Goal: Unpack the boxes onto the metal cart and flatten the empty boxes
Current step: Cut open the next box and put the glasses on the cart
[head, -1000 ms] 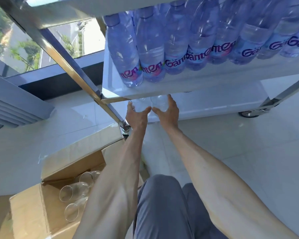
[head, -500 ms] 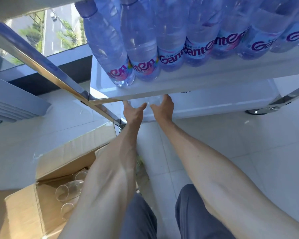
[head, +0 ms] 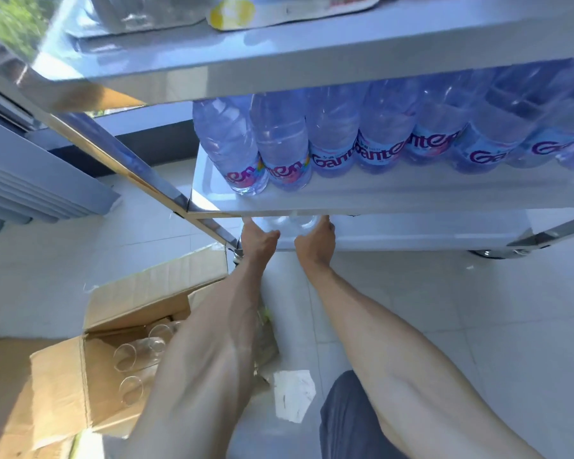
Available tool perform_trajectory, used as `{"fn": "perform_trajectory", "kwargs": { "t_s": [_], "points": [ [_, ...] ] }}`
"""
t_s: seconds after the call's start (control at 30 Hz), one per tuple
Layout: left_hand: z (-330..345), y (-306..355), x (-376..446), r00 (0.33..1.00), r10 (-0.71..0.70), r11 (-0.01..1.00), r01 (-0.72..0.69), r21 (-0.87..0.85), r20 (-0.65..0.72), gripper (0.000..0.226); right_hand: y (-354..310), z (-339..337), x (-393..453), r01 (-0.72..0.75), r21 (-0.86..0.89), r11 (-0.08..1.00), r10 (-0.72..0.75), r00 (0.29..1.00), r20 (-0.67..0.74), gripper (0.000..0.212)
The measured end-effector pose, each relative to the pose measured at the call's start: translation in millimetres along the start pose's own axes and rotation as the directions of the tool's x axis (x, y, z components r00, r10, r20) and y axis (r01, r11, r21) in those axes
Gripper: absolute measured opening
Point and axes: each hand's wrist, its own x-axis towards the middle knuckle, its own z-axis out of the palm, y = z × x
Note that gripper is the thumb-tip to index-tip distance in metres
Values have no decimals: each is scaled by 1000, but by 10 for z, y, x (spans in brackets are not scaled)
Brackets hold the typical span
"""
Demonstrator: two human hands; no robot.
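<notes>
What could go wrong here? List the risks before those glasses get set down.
Both hands, left hand and right hand, reach under the bottle shelf, where the glasses are half hidden and could knock its edge. More glasses lie loose in the open box beside the left arm and might get bumped.

Lighting: strong daylight, entering from the window (head: 0,18) at upper left; overall cool blue cast. Glare: bright streaks on the metal cart (head: 153,180) post and shelf edges; white floor (head: 478,309) near washed out at right. Shadows: soft, under the shelves and inside the cardboard box (head: 60,385) at lower left. Blur: motion smear at upper left and along the top edge. Distortion: wide-angle bending of straight shelf lines toward the frame edges; forearms enlarged at the bottom.
</notes>
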Motion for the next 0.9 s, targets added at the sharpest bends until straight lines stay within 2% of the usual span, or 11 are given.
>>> {"fn": "perform_trajectory", "kwargs": {
  "t_s": [0.07, 0.13, 0.2, 0.37, 0.47, 0.6, 0.73, 0.83, 0.9],
  "points": [
    [-14, -48, -98, 1000, -9, 1000, 9, -12, 4, 72, 6, -67, -18, -48, -45, 998, 49, 999, 8, 59],
    [-54, -109, -185, 1000, 11, 1000, -11, 9, 0, 73, 5, -130, -57, -112, -95, 989, 113, 994, 4, 49],
    [-155, -225, -256, 997, 53, 997, -50, 65, -56, 62, 18, -152, -204, -152, -112, 982, 156, 987, 32, 38],
    [-592, -688, -480, 974, 144, 969, -104, 224, -172, 27, 67, 112, -863, -42, -135, 990, 55, 994, 91, 27],
    [-990, -1064, -629, 979, 75, 978, -36, 203, -190, 29, 78, 423, -1384, 24, -113, 993, -10, 993, 120, 26],
    [-1654, -1735, -767, 977, -38, 982, 75, 172, -211, 31, -9, 960, -2118, 169, -164, 972, -150, 981, 121, 20],
    [-2114, -2366, -765, 961, -140, 963, 188, 193, -239, 29, 57, 1456, -2730, 315, -168, 934, -266, 928, 263, 27],
    [-2345, -2768, -635, 956, -194, 936, 248, 249, -221, 38, 262, 1876, -2972, 360, -297, 885, -208, 874, 439, 32],
    [-2428, -2978, -541, 949, -260, 921, 299, 251, -177, 48, 436, 2057, -3051, 295, -411, 862, -37, 848, 529, 53]
  ]
}}
